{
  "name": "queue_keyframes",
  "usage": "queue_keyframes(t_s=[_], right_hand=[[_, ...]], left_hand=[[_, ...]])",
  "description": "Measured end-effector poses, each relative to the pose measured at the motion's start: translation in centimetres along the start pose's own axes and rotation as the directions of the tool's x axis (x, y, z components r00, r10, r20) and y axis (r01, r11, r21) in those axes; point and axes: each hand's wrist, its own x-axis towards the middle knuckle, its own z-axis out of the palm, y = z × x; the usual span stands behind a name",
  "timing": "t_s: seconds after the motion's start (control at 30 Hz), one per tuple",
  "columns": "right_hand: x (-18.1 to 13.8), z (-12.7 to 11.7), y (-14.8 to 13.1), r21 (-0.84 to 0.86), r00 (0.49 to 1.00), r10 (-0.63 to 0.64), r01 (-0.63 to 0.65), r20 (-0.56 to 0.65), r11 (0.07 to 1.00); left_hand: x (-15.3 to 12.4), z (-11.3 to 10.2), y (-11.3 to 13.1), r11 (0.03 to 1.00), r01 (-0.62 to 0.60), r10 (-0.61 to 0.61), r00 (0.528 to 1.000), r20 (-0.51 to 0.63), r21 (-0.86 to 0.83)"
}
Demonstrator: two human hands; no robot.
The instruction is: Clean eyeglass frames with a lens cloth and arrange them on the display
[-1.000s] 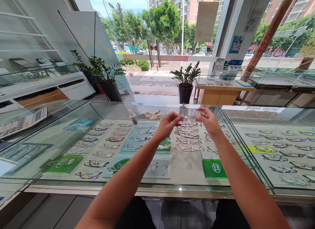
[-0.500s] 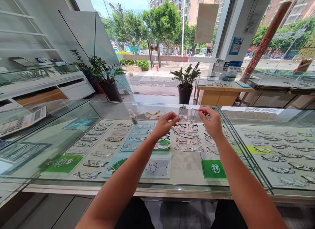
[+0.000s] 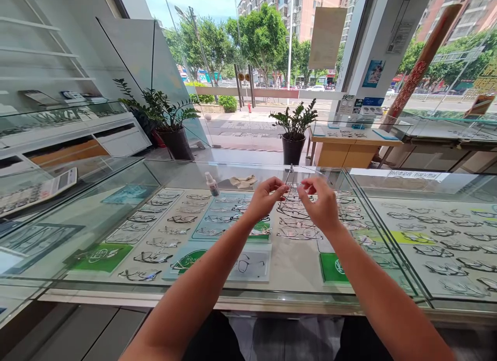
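A thin-framed pair of eyeglasses (image 3: 291,170) is held up over the glass display counter (image 3: 186,169), one temple arm reaching out to the right. My left hand (image 3: 267,195) pinches the frame from the left, thumb against the fingers. Close to it, the fingers of my right hand (image 3: 320,200) are curled in at the right side of the same frame; the exact contact is small and partly covered by the fingers. Rows of eyeglasses (image 3: 298,232) lie beneath the glass, below both hands.
On the counter top stand a small white spray bottle (image 3: 212,184) and a crumpled beige cloth (image 3: 243,181). A large calculator (image 3: 46,191) lies at the left. Past the counter are potted plants (image 3: 293,146), a wooden display table (image 3: 345,153) and a glass front.
My right hand has moved left and slightly down, from the temple arm's tip to the frame beside my left hand. The left hand keeps its pinch. The view has shifted slightly.
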Motion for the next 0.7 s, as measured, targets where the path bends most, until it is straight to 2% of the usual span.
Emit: queue_keyframes(t_s=[0.1, 0.2, 0.43, 0.7], right_hand=[[-0.4, 1.1, 0.1, 0.109, 0.98, 0.184, -0.192, 0.08, 0.975], [-0.4, 1.4, 0.7, 0.123, 0.956, 0.284, -0.292, 0.075, 0.949], [-0.1, 1.4, 2.3, 0.128, 0.924, 0.382, -0.375, -0.032, 0.918], [-0.1, 1.1, 2.7, -0.022, 0.936, 0.35, -0.351, -0.04, 0.936]], left_hand=[[-0.4, 0.6, 0.2, 0.998, -0.044, 0.042, 0.997, 0.057, 0.033], [-0.5, 0.9, 0.3, 0.997, -0.061, 0.058, 0.995, 0.08, 0.045], [0.3, -0.1, -0.1, 0.997, -0.018, 0.011, 0.995, -0.099, -0.074], [1.0, -1.4, 0.1, 0.979, -0.053, -0.009, 0.953, -0.303, -0.195]])
